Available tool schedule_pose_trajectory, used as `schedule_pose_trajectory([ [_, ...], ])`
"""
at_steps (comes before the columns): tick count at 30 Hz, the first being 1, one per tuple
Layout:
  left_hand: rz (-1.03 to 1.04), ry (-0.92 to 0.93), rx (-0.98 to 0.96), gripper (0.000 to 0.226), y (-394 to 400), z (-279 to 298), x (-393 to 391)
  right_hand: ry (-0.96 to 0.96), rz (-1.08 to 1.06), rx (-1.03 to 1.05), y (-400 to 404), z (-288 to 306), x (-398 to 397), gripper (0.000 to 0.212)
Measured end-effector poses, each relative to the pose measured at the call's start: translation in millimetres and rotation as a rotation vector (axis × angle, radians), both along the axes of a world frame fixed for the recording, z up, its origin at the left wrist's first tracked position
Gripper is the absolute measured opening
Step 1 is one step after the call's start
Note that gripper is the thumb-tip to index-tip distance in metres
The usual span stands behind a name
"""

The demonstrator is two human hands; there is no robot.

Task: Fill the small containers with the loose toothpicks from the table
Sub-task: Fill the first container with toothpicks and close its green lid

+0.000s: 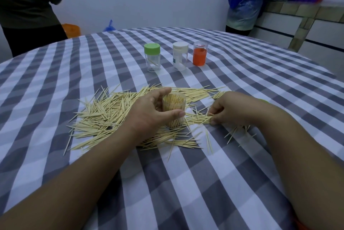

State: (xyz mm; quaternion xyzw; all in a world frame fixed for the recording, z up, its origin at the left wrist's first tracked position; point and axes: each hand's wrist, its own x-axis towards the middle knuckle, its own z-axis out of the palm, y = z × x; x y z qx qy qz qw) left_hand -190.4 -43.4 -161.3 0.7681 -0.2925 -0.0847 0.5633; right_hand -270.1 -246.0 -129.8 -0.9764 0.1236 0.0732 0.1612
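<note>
A: Status? Where's the stock?

B: Loose toothpicks (pixel 104 118) are heaped on the checked tabletop (pixel 242 73), spread under and to both sides of the hands. The left hand (pixel 149 112) has thumb and fingers curled round the open clear container (pixel 174 110), which stands upright and already looks fairly full. The right hand (pixel 229 110) is just beside it, fingers (pixel 214 116) pinching a small bundle of picks lying low over the tabletop.

A: Handling?

B: My read: very light, stiff, thin, pointed. They roll and splay, and a single one is hard to lift off the cloth. Best gathered parallel and pinched mid-length, tips aligned, then dropped in end-first. The container is light plastic and probably tips easily, so keep the grip on its side wall.

A: The others?

B: Beyond the fingers, well apart: green-lidded container (pixel 152 56) with a few picks, white-lidded container (pixel 180 55), and orange container (pixel 200 53). I can't tell the contents of those last two.
</note>
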Motion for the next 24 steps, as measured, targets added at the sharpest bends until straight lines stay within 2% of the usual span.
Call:
schedule_pose_trajectory([
  [3, 0.003, 0.003, 0.0, 0.081, 0, -1, 1, -0.013, 0.009, 0.003, 3, 2, 0, 0.019],
  [9, 0.012, 0.003, 0.0, 0.076, 0, -1, 1, -0.007, -0.001, 0.036, 0, 4, -5, 0.057],
  [12, 0.008, 0.02, -0.007, 0.079, 0, -1, 2, -0.017, 0.082, 0.034, 9, 1, 0, 0.072],
  [14, 0.002, 0.024, -0.012, 0.081, 0, -1, 1, -0.007, 0.121, 0.02, 13, -4, 4, 0.069],
  [18, 0.002, 0.013, -0.009, 0.079, 0, -1, 1, -0.004, 0.112, -0.096, 11, -10, 10, 0.045],
  [24, 0.004, -0.013, 0.005, 0.075, 0, -1, 2, 0.051, 0.081, -0.249, 11, -7, 9, 0.025],
])
